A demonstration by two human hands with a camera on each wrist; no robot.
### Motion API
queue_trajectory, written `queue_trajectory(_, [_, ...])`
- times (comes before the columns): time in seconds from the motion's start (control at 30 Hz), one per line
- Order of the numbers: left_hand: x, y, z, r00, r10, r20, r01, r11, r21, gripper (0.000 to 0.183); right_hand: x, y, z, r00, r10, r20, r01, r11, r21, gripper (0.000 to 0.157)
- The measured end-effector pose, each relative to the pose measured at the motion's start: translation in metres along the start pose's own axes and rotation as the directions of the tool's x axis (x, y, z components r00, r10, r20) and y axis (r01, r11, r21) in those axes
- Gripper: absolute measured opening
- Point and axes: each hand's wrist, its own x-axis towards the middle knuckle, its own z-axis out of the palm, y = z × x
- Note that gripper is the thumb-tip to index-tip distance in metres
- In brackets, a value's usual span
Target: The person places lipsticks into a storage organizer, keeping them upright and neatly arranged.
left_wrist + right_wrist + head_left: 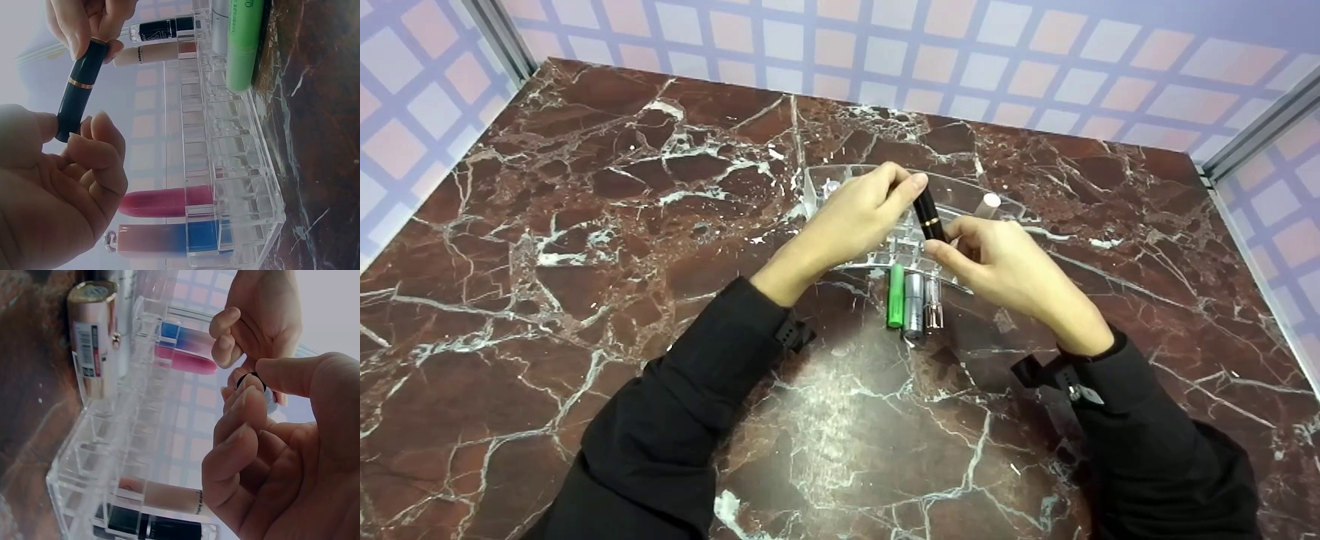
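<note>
A black lipstick tube (929,216) with a gold band is held between both hands, above a clear acrylic organizer (901,249). My left hand (855,214) pinches its upper end between thumb and fingers. At the other end, my right hand (997,259) grips it with thumb and curled fingers. In the left wrist view the lipstick tube (80,87) is in one piece, the band around its middle. From the right wrist, curled fingers hide most of the tube, with only its dark end (251,378) showing.
In front of the organizer lie a green tube (895,296), a silver tube (913,304) and a clear tube with a rose-gold end (934,304). The organizer holds a pink tube (166,201), a blue-and-pink tube (149,239), a beige tube (149,53) and a black tube (160,29).
</note>
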Motion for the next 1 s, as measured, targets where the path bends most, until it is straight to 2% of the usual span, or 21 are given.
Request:
queue_trajectory(0.2, [0.000,-0.001,0.001,1.000,0.017,-0.013,-0.017,1.000,0.026,0.035,0.000,0.000,0.003,1.000,-0.006,0.007,0.006,1.000,0.005,0.034])
queue_trajectory(0.43, [0.000,-0.002,-0.001,1.000,-0.016,0.001,0.016,1.000,-0.027,0.037,0.001,-0.002,0.007,1.000,-0.001,0.011,0.001,1.000,-0.005,0.033])
queue_trajectory(0.73, [0.003,-0.001,-0.002,0.999,-0.037,-0.006,0.037,0.999,-0.003,0.037,0.009,-0.003,0.016,1.000,-0.003,0.028,0.004,1.000,-0.023,0.039])
queue_trajectory(0.87, [0.003,0.000,-0.005,0.998,-0.067,-0.019,0.066,0.997,-0.042,0.037,0.016,-0.006,0.016,0.999,0.015,0.039,-0.015,1.000,-0.011,0.040])
queue_trajectory(1.0, [0.003,0.001,-0.009,0.996,-0.079,-0.045,0.075,0.994,-0.075,0.035,0.023,-0.008,0.015,1.000,-0.001,0.027,0.001,1.000,-0.012,0.039])
